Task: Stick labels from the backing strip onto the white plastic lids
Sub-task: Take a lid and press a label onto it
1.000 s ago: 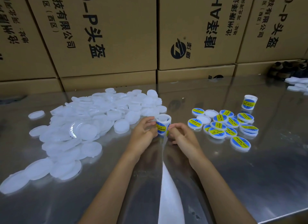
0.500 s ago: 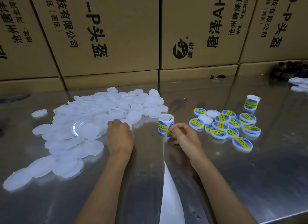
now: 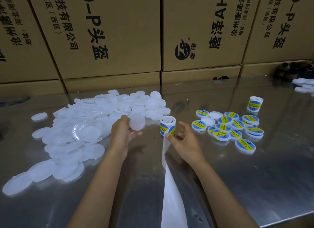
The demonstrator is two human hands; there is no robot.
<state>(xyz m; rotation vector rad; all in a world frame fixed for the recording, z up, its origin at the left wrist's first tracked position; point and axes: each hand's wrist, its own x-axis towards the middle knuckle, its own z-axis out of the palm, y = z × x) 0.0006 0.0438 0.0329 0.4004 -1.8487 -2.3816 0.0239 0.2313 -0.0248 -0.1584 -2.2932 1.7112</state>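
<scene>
Backing the scene, stacked cardboard boxes (image 3: 108,34) printed with black characters are seen behind a reflective steel desk (image 3: 254,185). On the desk's left side a large heap of blank white lids (image 3: 81,126) is spread; to the right a smaller cluster of labelled lids (image 3: 232,126) is laid, each carrying a blue and yellow sticker, with a couple of bare ones among them. A spare label roll (image 3: 254,104) is stood behind that cluster.

Between the two piles the working label roll (image 3: 167,126) is set upright, and its white backing strip (image 3: 171,193) is trailed toward the viewer and off the desk's near edge.

The step in hand is judged to be the pairing of a fresh lid with the next label. One blank lid (image 3: 137,121) is held above the desk in the grip of the left hand (image 3: 121,134), pinched at its edge with the flat face turned up and toward the roll. The right hand (image 3: 184,141) is held just beside the roll, thumb and a finger pinching where the strip leaves it, the other fingers spread loosely; whether a label is already lifted cannot be told.

Next, a label would have to be peeled cleanly, centred on the lid and pressed flat without creasing.
</scene>
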